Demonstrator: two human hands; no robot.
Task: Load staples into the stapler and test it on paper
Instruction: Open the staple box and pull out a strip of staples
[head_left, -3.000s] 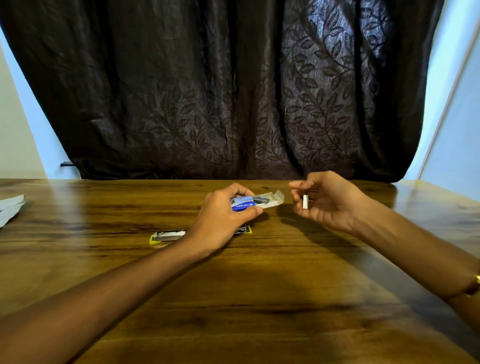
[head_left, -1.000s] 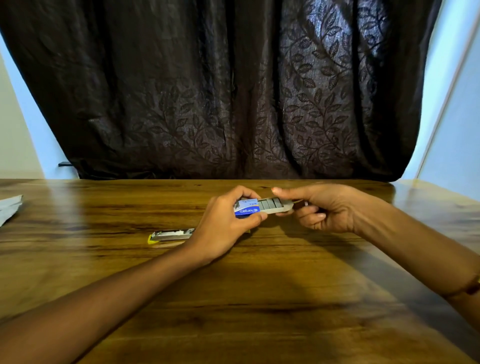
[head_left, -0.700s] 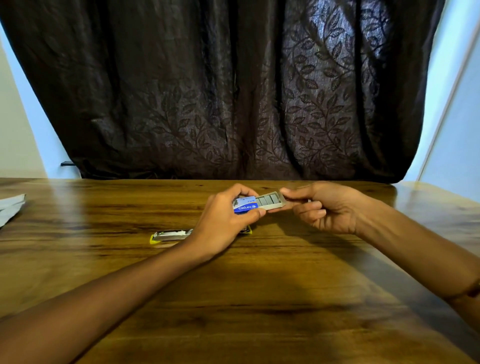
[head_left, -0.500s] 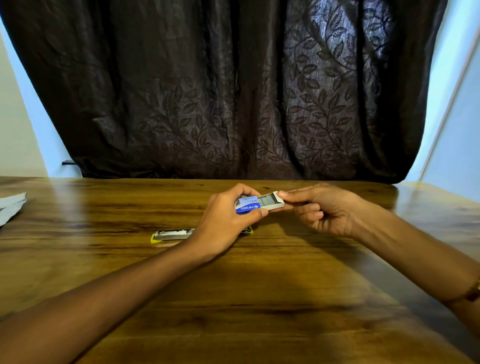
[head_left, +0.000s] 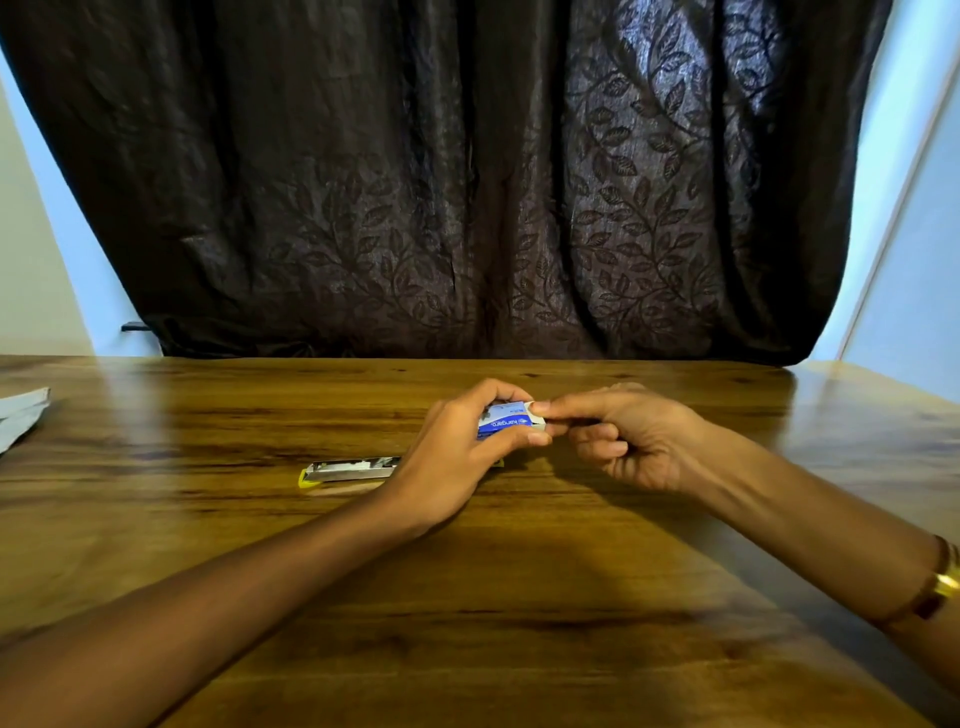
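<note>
A small blue staple box is held a little above the wooden table in my left hand, fingers wrapped around its sleeve. My right hand has its forefinger and thumb pressed on the box's right end, where the white inner tray sits nearly flush. Below my left hand lies the stapler, opened flat, with its metal channel and a yellow tip showing; its right part is hidden by that hand. Whether my right hand still holds a staple strip I cannot tell.
White paper lies at the table's far left edge. A dark leaf-patterned curtain hangs behind the table's back edge. A gold bracelet circles my right wrist.
The inner tray stuck out to the right with staples showing; my right hand has pushed it leftward into the blue sleeve, so it is now almost fully in. The stapler has stayed put.
</note>
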